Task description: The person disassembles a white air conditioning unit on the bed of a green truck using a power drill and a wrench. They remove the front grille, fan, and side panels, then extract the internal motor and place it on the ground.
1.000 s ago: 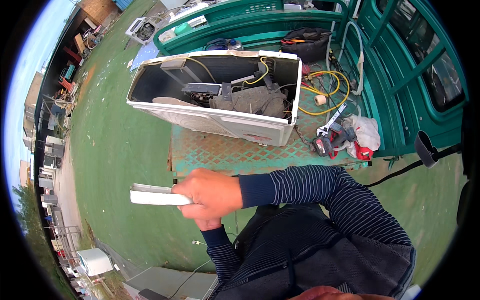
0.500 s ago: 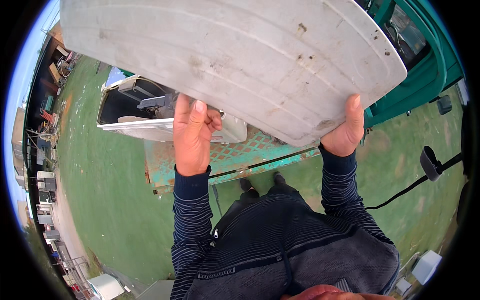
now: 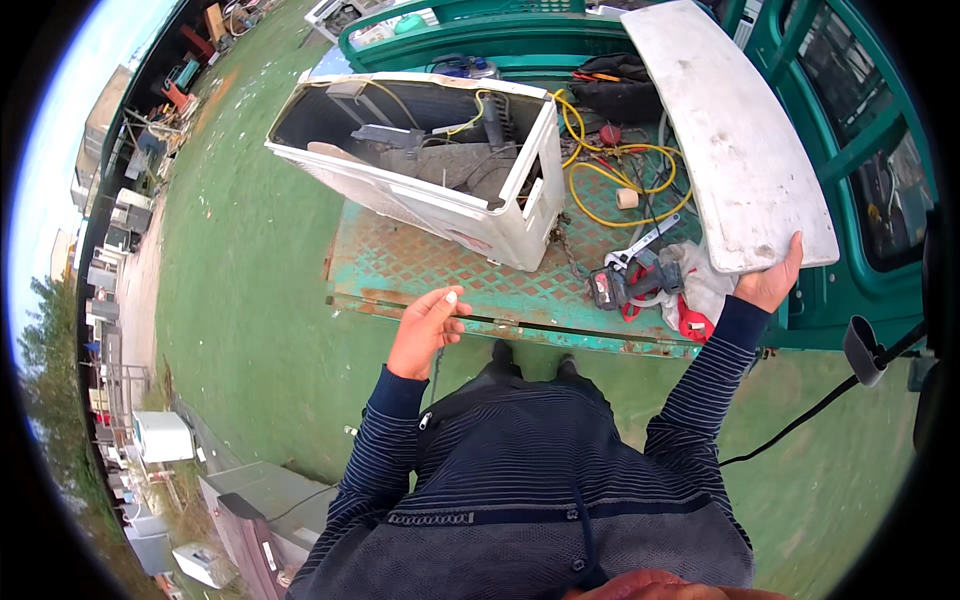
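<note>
My right hand grips the near end of a long off-white cover panel, with stains on its surface. The panel slants away from me over the right side of the truck bed, next to the green cab frame. My left hand is apart from it, in front of the bed's near edge, fingers curled and thumb against them; whether anything small is inside is hidden. Beyond it stands a white, open-topped air conditioner outdoor unit, with wires and metal parts inside. A cordless power tool and an adjustable wrench lie left of the panel.
The green, rusty truck bed carries a yellow hose, a black bag, a tape roll and a plastic bag. A green cab frame rises at the right. A black strap hangs nearby.
The panel has moved right and away, uncovering the bed and tools. My left hand has come off beside it and lower; my right hand has moved right, keeping hold of the panel.
</note>
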